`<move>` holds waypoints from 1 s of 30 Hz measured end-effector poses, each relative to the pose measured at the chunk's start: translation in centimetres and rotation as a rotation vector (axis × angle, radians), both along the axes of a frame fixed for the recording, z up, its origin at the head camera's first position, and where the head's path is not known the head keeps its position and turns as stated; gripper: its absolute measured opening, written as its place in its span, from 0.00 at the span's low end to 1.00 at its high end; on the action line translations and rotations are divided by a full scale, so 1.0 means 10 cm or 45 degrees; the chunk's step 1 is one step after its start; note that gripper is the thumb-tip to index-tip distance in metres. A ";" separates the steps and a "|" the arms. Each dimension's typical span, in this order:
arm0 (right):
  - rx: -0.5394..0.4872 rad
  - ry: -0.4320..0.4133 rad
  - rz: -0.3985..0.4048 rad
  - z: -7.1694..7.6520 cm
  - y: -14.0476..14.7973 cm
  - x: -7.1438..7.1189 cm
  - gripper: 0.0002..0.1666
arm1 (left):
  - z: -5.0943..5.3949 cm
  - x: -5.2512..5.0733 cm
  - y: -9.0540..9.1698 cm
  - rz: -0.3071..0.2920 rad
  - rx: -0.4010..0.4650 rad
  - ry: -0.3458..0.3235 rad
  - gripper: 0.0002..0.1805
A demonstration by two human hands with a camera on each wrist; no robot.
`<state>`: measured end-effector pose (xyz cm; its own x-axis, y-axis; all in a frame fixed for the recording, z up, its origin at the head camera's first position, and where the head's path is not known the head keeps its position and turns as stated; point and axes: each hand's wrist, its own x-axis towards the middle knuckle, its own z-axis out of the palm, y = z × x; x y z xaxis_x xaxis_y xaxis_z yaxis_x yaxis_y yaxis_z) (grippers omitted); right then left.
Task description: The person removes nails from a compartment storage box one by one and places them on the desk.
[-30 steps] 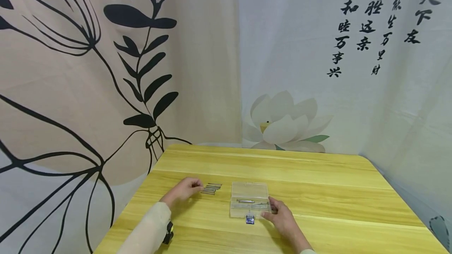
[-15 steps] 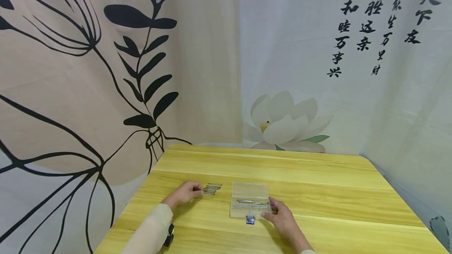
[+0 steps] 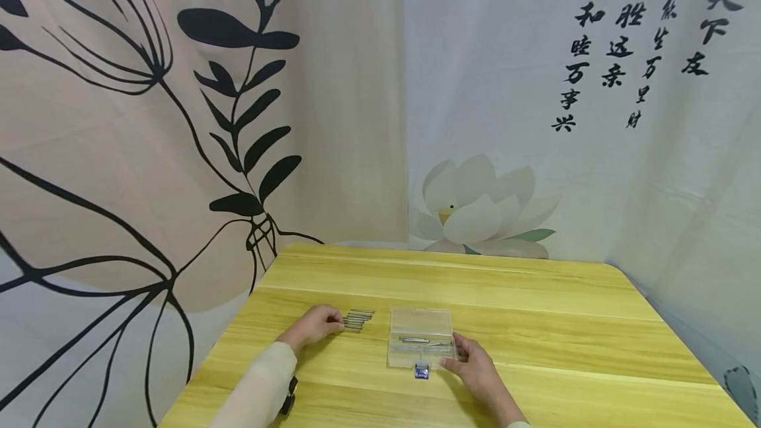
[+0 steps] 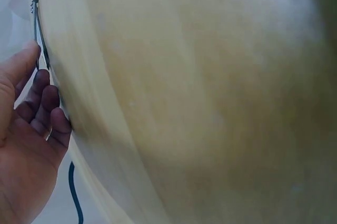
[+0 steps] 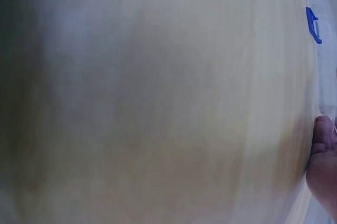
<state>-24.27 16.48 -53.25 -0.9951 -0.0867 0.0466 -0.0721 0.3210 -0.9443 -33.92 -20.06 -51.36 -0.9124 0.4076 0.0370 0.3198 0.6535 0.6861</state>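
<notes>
In the head view, several slim metal rods (image 3: 360, 316) lie side by side on the left part of the wooden table. At their left ends my left hand (image 3: 312, 325) pinches a rod between thumb and forefinger. The left wrist view shows the thumb and forefinger on a thin dark metal rod (image 4: 44, 40); its exact kind is unclear. To the right stands a clear plastic box (image 3: 401, 357), lid raised and blue latch (image 3: 421, 371) at the front. Inside lie a few metal rods (image 3: 413, 340). My right hand (image 3: 475, 368) grips the box's right side.
The yellow wooden table (image 3: 571, 335) runs out to both sides and to the back. Behind it hangs a printed cloth (image 3: 351, 117) with plants and writing. A dark device (image 3: 289, 396) sits at the left wrist.
My left hand has shifted very slightly right and nearer along the near end of the rod row. The right hand and the box have stayed put.
</notes>
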 end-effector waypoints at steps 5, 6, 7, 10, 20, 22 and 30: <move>0.000 0.002 -0.003 0.01 0.00 0.01 0.41 | 0.00 -0.02 0.01 0.000 -0.038 0.018 0.05; -0.002 0.003 0.000 0.01 0.00 0.01 0.41 | 0.00 -0.01 0.02 -0.002 -0.043 0.020 0.05; -0.003 0.004 0.001 0.02 0.00 0.01 0.42 | 0.00 -0.02 0.01 -0.002 -0.046 0.023 0.05; -0.006 0.007 0.000 0.02 0.01 0.02 0.42 | 0.00 -0.02 0.01 -0.002 -0.045 0.029 0.05; 0.029 0.016 -0.001 0.05 0.01 0.04 0.40 | -0.04 -0.06 -0.01 0.015 -0.047 0.024 0.03; 0.028 0.009 0.005 0.05 0.00 0.04 0.41 | -0.04 -0.06 -0.01 0.023 -0.042 0.017 0.02; 0.022 0.016 0.019 0.04 0.01 0.02 0.41 | 0.05 -0.04 0.01 0.050 0.040 -0.024 0.02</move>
